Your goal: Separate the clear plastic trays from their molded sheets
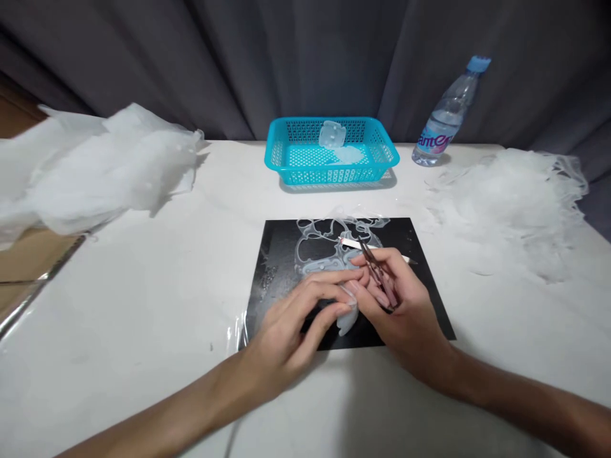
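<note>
My left hand [293, 321] is closed on a small translucent, milky silicone-like piece [347, 323], pinched between thumb and fingers. My right hand [413, 312] meets it there, its thumb and fingertips touching the same piece. Tucked in the right hand is a pair of dark tweezers [380, 273], tips pointing up and away. Beneath both hands lies a black mat [274, 251]. On its far half rests a translucent sheet [300, 249] with looping cut-out edges, partly hidden by my fingers. A white pen-like stick [351, 243] lies across it, passing behind the right hand.
A blue plastic basket [329, 175] with translucent pieces [333, 135] inside stands behind the mat. To its right is a water bottle [439, 130]. Heaps of translucent material lie at left [109, 162] and right [510, 203] on the white table [157, 305]. A grey curtain [310, 57] hangs behind.
</note>
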### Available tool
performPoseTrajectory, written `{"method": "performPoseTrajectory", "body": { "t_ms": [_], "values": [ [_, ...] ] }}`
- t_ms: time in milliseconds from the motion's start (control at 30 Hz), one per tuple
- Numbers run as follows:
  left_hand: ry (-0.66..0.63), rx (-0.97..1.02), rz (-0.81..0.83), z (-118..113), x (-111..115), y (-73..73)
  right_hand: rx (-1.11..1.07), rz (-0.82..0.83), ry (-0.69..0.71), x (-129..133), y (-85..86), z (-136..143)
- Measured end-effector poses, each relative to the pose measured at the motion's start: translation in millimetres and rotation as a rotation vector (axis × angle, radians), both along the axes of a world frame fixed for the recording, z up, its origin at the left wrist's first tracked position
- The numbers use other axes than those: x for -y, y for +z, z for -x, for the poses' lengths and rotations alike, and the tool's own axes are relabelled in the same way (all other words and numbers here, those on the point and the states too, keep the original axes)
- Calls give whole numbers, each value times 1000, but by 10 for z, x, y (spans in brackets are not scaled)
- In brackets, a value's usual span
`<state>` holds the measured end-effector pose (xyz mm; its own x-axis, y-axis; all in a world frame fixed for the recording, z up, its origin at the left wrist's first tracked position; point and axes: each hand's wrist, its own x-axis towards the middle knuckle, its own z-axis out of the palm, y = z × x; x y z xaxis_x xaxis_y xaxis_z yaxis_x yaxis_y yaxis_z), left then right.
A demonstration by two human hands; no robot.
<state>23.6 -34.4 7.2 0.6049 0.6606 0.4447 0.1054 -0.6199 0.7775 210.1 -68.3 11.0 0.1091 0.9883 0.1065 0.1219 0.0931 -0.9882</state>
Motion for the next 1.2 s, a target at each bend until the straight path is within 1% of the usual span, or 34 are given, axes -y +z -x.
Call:
{"method": "performPoseTrajectory", "body": {
  "t_ms": [67,133,233,300,367,433,467,567,667,733,800,933,1067,1200],
  "values": [
    [27,14,-82,-16,15,-11,-16,4,-5,30,-25,45],
    [61,11,-180,-23,13,2,-42,13,39,32,-31,42],
    [123,-36,-365,20,-21,45,-52,34,103,9,-11,-37],
    [155,-106,-497,95,-59,64,-18,46,125,-2,10,-104],
    [151,-179,-615,195,-98,65,31,47,147,0,28,-150],
    [135,-235,-691,293,-121,64,66,38,160,17,43,-169],
    [137,-256,-702,332,-122,69,74,31,165,29,50,-169],
    [183,-306,-637,396,-85,117,84,4,146,69,65,-163],
    [208,-314,-562,400,-27,187,123,-2,117,83,69,-168],
    [219,-303,-535,391,-1,211,146,1,128,74,66,-178],
    [234,-279,-529,381,14,204,156,-4,158,60,64,-191],
    [272,-230,-528,363,42,139,150,-18,189,54,69,-216],
    [289,-217,-463,361,78,106,152,-33,226,70,78,-229],
    [301,-213,-359,366,97,141,167,-40,243,64,68,-230]
  ]
}}
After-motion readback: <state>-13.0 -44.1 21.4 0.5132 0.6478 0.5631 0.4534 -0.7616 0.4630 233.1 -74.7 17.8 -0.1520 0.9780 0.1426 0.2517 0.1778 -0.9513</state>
